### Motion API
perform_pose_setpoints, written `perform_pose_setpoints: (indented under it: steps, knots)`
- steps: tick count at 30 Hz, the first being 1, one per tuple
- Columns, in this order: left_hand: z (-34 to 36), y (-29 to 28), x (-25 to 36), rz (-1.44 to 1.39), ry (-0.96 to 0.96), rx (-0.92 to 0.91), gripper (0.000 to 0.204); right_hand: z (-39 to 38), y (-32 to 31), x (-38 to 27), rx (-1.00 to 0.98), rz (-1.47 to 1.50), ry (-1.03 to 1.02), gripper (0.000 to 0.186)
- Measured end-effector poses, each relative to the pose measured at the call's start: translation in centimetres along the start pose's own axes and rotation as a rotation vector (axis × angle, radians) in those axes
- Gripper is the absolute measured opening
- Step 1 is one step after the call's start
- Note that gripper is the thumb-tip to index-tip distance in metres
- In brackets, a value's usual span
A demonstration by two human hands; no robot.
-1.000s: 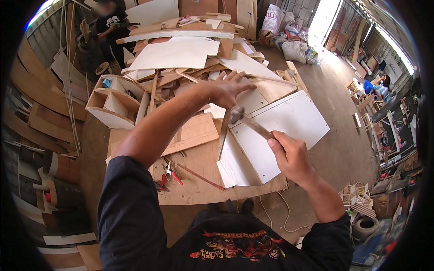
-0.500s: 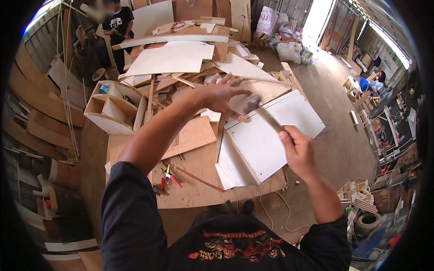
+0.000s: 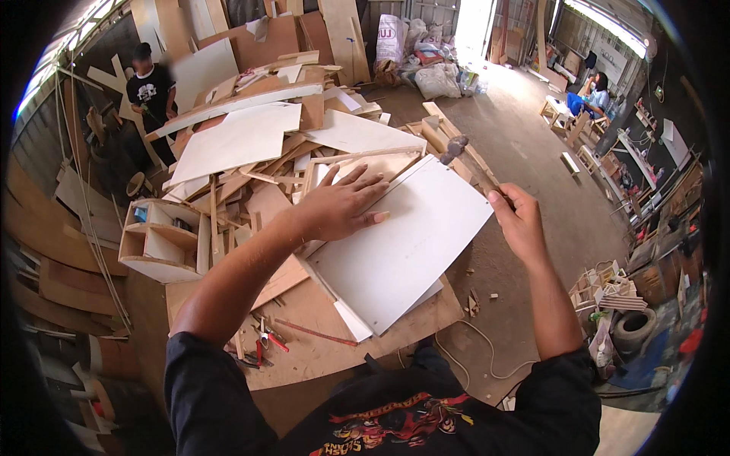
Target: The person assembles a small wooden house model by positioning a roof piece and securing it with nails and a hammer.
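Note:
My left hand (image 3: 340, 204) lies spread on a white-faced wooden box (image 3: 407, 251), near its left edge, and holds nothing. My right hand (image 3: 519, 220) is wrapped round the wooden handle of a hammer (image 3: 480, 173), to the right of the box. The hammer's dark head is by the box's far right corner; whether it touches cannot be made out. The box rests at a slant on a wooden worktable (image 3: 403, 357). Red-handled pliers (image 3: 275, 342) and a thin reddish-brown strip (image 3: 315, 331) lie on the table near me.
Offcuts and white boards (image 3: 236, 140) are heaped beyond the box. A small compartmented shelf unit (image 3: 161, 242) stands at the left. One person (image 3: 152, 99) stands at the far left; another (image 3: 597, 99) sits at the far right. A cable (image 3: 487, 371) lies on the floor.
My left hand has come down from the air onto the panel. The hammer, still in my right hand, has swung away from the left hand toward the box's far right corner. The view has shifted.

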State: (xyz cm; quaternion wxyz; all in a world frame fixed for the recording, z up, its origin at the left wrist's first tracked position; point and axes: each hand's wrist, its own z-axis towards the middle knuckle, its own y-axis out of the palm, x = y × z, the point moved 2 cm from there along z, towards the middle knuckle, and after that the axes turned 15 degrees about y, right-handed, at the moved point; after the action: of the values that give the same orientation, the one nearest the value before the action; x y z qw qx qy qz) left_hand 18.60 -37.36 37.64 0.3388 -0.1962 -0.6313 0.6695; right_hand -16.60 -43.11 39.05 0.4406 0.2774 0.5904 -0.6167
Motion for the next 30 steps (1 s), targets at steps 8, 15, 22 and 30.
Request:
perform_pose_setpoints:
  steps: [8,15,22,30]
  knots:
    - [8.4,0.4,-0.2,0.046,-0.172,-0.070,0.072,8.4,-0.1,5.5,-0.175,0.077,0.069,0.032]
    - [11.3,0.0,2.2,0.059,-0.384,0.003,0.070,14.7,2.5,9.3,-0.367,0.298,-0.099,0.033]
    - [13.2,0.8,3.0,0.151,-0.545,0.067,0.056,18.2,5.0,13.2,-0.553,0.385,-0.036,0.032]
    - [15.3,0.5,6.2,0.447,-0.573,0.020,0.052,19.5,6.9,15.5,-0.698,0.453,0.065,0.035]
